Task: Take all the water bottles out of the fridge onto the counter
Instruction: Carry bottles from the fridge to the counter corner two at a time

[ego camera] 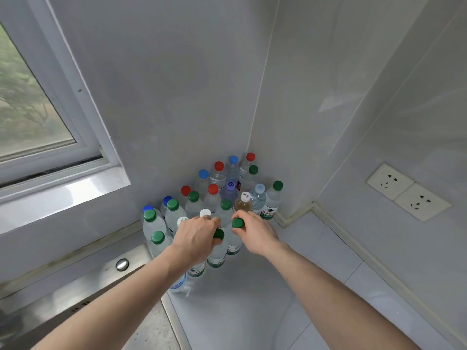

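Note:
Several clear water bottles with green, red, blue and white caps stand clustered in the counter's back corner (217,188). My left hand (195,236) grips the neck of a green-capped bottle (216,253) at the front of the cluster. My right hand (255,233) holds the neck of another green-capped bottle (233,242) just beside it. Both bottles stand upright with their bases on the white counter (252,299). The fridge is out of sight.
A steel sink rim (121,265) lies at the left, below a window (30,109). Two wall sockets (406,192) sit on the right wall. A bottle with a blue label (178,284) stands at the counter's left edge under my left forearm.

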